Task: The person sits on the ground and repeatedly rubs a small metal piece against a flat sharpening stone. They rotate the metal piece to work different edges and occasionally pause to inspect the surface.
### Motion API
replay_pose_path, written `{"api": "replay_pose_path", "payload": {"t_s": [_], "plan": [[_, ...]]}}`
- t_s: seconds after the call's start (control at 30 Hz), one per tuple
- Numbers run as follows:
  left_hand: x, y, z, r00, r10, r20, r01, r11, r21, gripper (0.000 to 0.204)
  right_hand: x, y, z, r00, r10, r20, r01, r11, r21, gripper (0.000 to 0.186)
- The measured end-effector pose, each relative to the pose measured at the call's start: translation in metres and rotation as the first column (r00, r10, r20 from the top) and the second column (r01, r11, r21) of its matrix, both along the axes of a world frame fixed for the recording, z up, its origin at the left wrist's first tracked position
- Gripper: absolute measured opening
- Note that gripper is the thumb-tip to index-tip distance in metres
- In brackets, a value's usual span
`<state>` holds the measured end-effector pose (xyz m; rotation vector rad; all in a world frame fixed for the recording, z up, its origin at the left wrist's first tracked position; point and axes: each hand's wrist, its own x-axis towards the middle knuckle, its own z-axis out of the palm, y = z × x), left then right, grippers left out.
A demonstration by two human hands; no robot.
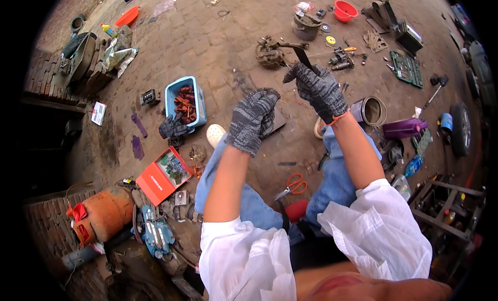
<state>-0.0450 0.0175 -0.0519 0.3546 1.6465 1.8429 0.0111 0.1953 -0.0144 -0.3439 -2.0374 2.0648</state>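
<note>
Grey knit work gloves cover both of my hands. My right hand is closed around a dark flat strip, whose end sticks up past the fingers. An orange band circles that wrist. My left hand is held level beside it, a short gap apart, fingers curled in. Whatever it may grip is hidden by the glove. Under and beside the left hand a dark flat plate shows in part. Beyond the hands lies a greasy metal mechanical part on the brick ground.
To the left stand a blue basin of reddish pieces and an open red box. Orange-handled scissors lie between my legs. On the right are a metal can, purple jug, green tool case and wheel.
</note>
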Motion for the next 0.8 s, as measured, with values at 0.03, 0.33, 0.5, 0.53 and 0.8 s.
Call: {"api": "replay_pose_path", "payload": {"t_s": [0.03, 0.33, 0.5, 0.53, 0.8], "plan": [[0.006, 0.006, 0.004, 0.999, 0.023, 0.043, -0.026, 0.998, 0.060, 0.015, 0.000, 0.000, -0.001, 0.999, -0.006, -0.035, 0.006, 1.000, 0.023, 0.027], [0.013, 0.001, 0.038, 0.800, -0.089, 0.594, -0.107, 0.952, 0.287, 0.014, -0.007, 0.026, -0.014, 0.975, -0.193, -0.112, 0.190, 0.981, -0.034, 0.018], [0.016, -0.004, 0.039, 0.764, -0.099, 0.638, -0.106, 0.956, 0.275, 0.013, 0.001, -0.028, 0.007, 0.956, 0.040, -0.290, 0.002, 0.990, 0.142, 0.020], [0.016, -0.004, 0.040, 0.766, -0.107, 0.634, -0.103, 0.953, 0.285, 0.012, 0.002, -0.030, 0.005, 0.959, 0.028, -0.282, -0.011, 0.998, 0.063, 0.021], [0.017, -0.002, 0.040, 0.746, -0.069, 0.663, -0.123, 0.963, 0.238, 0.008, 0.012, -0.026, 0.011, 0.944, 0.095, -0.317, -0.067, 0.993, 0.096, 0.027]]}}
